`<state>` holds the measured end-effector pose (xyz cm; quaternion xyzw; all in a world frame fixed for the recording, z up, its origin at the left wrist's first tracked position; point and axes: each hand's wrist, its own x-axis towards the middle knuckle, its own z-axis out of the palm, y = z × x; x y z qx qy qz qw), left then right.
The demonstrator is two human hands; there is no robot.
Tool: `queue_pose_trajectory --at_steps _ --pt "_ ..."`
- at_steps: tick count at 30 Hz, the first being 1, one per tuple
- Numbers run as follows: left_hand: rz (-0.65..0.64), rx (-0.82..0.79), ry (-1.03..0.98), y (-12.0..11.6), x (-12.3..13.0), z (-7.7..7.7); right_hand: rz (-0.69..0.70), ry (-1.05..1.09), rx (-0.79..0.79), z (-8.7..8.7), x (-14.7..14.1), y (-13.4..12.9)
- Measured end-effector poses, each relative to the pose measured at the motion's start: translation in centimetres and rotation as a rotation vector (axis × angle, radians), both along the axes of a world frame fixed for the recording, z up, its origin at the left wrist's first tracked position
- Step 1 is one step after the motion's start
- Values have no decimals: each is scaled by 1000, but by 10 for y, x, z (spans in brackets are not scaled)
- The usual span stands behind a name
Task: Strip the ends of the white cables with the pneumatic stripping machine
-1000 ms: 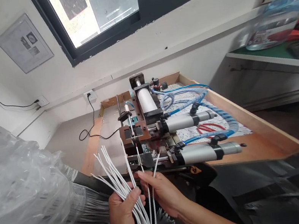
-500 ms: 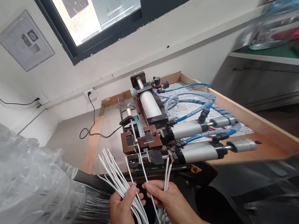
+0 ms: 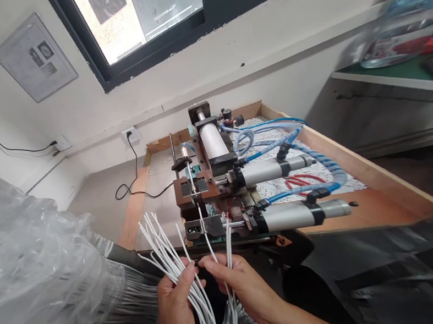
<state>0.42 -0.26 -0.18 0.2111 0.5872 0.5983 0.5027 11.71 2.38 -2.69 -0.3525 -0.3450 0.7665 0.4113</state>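
Observation:
My left hand (image 3: 178, 303) is closed round a fanned bundle of white wires (image 3: 203, 309), their upper ends pointing up and to the left. Beside it, my right hand (image 3: 238, 284) is closed on several white wires (image 3: 228, 246). One wire (image 3: 209, 244) rises from its fingertips into the front clamp (image 3: 214, 225) of a pneumatic machine (image 3: 213, 143). The fingertips of both hands are nearly touching. Brown jaws (image 3: 183, 191) sit close together behind the front clamp, below a thin metal rod.
Silver cylinders (image 3: 289, 218) and blue hoses (image 3: 328, 164) fill the right of a wooden-edged tray (image 3: 398, 197). Plastic-wrapped wire bundles (image 3: 30, 273) lie at left. A green shelf (image 3: 389, 74) holds a large bottle (image 3: 383, 51) at right.
The machine's jaws have closed and the cylinder rods have shifted left. My right hand has moved slightly left, and its other wires have swung left.

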Motion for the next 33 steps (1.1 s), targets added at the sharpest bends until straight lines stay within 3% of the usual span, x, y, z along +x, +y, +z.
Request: queue_pose_trajectory --at_steps 3,7,15,20,27,33 --pt "-37 42 13 0 0 -1 91 0 125 4 -3 -3" --pt "-62 67 7 -1 2 1 -52 -31 237 8 -3 -8" --pt "-39 19 -83 3 2 9 -193 -2 45 1 -2 -2" --pt "-108 36 -49 5 -2 10 -207 55 -11 -2 -6 5" --pt "-108 -11 -34 6 -1 9 -166 111 -89 -2 -7 11" --pt "-69 -64 -39 3 -2 7 -30 86 -29 6 -3 11"
